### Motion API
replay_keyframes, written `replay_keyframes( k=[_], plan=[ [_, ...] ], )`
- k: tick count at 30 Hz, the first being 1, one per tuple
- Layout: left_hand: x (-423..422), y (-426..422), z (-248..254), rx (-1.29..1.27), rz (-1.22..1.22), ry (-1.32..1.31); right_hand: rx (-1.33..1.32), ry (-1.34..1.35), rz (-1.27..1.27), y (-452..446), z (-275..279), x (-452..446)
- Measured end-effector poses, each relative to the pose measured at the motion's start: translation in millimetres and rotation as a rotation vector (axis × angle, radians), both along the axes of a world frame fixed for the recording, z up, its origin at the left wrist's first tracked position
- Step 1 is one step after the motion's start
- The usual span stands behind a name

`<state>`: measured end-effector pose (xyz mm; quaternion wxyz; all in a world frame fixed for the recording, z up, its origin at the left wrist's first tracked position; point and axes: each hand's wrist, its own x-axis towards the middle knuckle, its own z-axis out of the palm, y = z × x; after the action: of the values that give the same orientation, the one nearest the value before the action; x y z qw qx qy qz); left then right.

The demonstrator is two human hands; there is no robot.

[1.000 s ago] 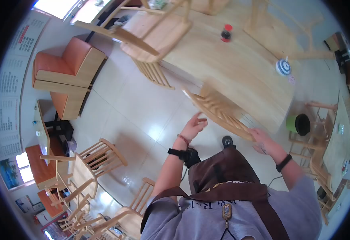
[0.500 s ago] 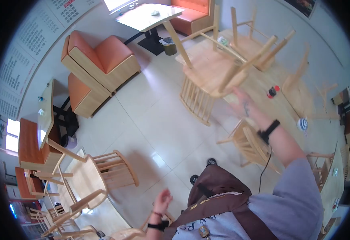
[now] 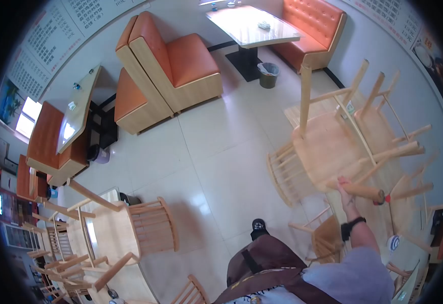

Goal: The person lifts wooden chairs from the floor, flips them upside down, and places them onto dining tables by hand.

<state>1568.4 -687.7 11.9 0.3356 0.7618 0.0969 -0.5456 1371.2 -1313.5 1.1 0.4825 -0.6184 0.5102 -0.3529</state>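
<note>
My right hand (image 3: 347,193) reaches out to an upturned wooden chair (image 3: 328,144), its fingers around the base of the nearest leg at the seat's edge. That chair rests seat-down on a wooden table (image 3: 339,209); its legs point up and its spindle backrest hangs over the side. A second upturned chair (image 3: 376,124) lies behind it on the same table. Below my forearm stands another wooden chair (image 3: 328,238), partly hidden by my arm. My left hand is out of view.
Orange booth seats (image 3: 191,61) stand ahead, with a white-topped table (image 3: 247,25) and a bin (image 3: 268,76) beyond. More upturned chairs (image 3: 112,228) sit on a table at left. A striped cup (image 3: 393,243) is on the right. Tiled floor (image 3: 221,167) lies between.
My right hand has come onto the upturned chair's leg from just beside it. My left hand has dropped out of view. The view has shifted, with the booths now appearing farther right.
</note>
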Motion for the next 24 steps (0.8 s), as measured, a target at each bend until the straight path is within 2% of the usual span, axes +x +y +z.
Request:
replay_keyframes(
  k=[2, 5, 8, 10, 14, 20, 22, 24],
  plan=[
    [16, -12, -2, 0.025, 0.020, -0.012, 0.055, -0.050, 0.008, 5, 14, 4],
    [34, -20, -7, 0.041, 0.025, -0.019, -0.008, -0.106, -0.020, 20, 39, 36],
    [45, -15, -12, 0.040, 0.000, -0.008, -0.097, 0.077, 0.089, 33, 83, 94],
    [54, -5, -15, 0.023, -0.018, -0.006, -0.112, 0.026, 0.112, 41, 94, 128],
    [80, 28, -28, -0.030, -0.033, -0.004, -0.054, -0.117, 0.129, 88, 123, 190],
    [121, 105, -65, -0.218, -0.039, 0.055, 0.044, -0.081, 0.419, 197, 162, 260],
    [127, 110, -95, -0.351, -0.192, -0.111, 0.016, -0.057, 0.507, 239, 179, 279],
    [139, 62, -116, -0.403, -0.630, -0.757, 0.006, -0.108, 0.596, 271, 191, 295]
  ],
)
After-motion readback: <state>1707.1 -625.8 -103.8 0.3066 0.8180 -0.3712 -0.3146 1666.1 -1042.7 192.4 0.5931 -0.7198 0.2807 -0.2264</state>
